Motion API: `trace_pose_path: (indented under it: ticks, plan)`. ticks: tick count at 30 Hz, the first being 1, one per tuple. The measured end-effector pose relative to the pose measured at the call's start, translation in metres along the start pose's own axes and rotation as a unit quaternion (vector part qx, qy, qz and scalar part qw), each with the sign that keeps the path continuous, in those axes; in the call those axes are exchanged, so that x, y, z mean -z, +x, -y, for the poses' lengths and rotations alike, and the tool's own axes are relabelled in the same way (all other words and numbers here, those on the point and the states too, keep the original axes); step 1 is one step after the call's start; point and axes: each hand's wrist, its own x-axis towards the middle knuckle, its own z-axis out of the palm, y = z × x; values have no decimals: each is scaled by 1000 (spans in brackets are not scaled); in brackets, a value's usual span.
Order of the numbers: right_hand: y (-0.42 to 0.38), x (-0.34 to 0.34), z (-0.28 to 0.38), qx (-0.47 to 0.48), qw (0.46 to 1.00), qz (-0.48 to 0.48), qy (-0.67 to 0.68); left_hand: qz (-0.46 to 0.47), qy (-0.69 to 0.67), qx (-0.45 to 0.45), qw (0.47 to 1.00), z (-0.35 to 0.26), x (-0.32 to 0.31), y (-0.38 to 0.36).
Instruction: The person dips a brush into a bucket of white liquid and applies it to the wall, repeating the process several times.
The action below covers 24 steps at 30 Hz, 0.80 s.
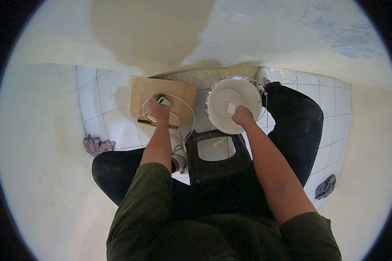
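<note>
White tiled floor [109,108] fills the middle of a fisheye view looking straight down at a seated person in a dark green top and black trousers. Left hand [160,109] rests on a flat piece of brown cardboard [146,93] lying on the tiles, fingers curled down over a small white charger block [164,102] and its looped white cable [185,115] — how tightly they grip cannot be told from above. Right hand [242,116] reaches into a round white bucket [217,98] just to the right of the cardboard, fingers closed around a small pale lump or tool [231,108] coated in the same white paste as the bucket's inside. Between the knees, below the bucket, sits a black stool or frame [200,167] with a square opening showing tile beneath. One white shoe [262,77] touches the bucket's far rim. A purple rag [96,145] lies crumpled at left; a grey rag [326,187] lies at right — both well apart from the hands. Pale plastered walls curve around the scene.
</note>
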Motion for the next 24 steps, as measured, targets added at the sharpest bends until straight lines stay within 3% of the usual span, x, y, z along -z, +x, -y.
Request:
trace_pose_path:
  ticks: [2, 5, 8, 11, 13, 17, 20, 24]
  plan:
    - [0, 6, 0, -39, 998, 29, 32, 20, -66, -107, 992, -22, -18, -15]
    - [35, -22, -17, -66, 995, 44, 65, 61, -158, -72, 983, -101, 0, -42]
    - [61, -38, -27, -112, 986, 41, 112, -25, -140, -134, 981, -117, -39, -48]
    - [68, -49, -20, -100, 986, -21, 133, 119, -208, -149, 959, -173, 14, -52]
    - [71, -59, -16, -91, 987, -64, 118, 123, -241, -133, 953, -179, 8, -57]
    - [76, -75, -15, -95, 986, -39, 134, 172, -222, -188, 941, -176, 3, -66]
    - [91, -103, -21, -85, 989, -8, 124, 308, -249, -120, 910, -185, 30, -74]
    - [98, -120, -17, -79, 990, -18, 114, 410, -156, -111, 892, -198, 66, -80]
